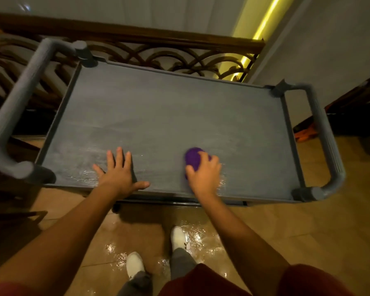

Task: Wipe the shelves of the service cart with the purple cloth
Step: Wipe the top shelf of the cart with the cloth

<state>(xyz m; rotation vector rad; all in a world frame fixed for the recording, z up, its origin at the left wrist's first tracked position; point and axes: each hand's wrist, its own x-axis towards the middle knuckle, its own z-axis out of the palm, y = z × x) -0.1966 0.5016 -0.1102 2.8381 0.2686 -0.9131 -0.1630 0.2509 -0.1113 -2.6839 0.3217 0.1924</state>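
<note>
Glossy tan floor [265, 227] surrounds the grey service cart [171, 73]; on its wet top shelf [158, 116], the right hand [204, 175] clamps a bunched purple cloth [193, 157], soft and light, likely best palmed from above; left hand [118, 171] lies flat, fingers splayed.

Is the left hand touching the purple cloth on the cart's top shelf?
Apart. The head view shows the left hand flat on the top shelf, with a bare stretch of shelf between it and the purple cloth under the right hand.
</note>
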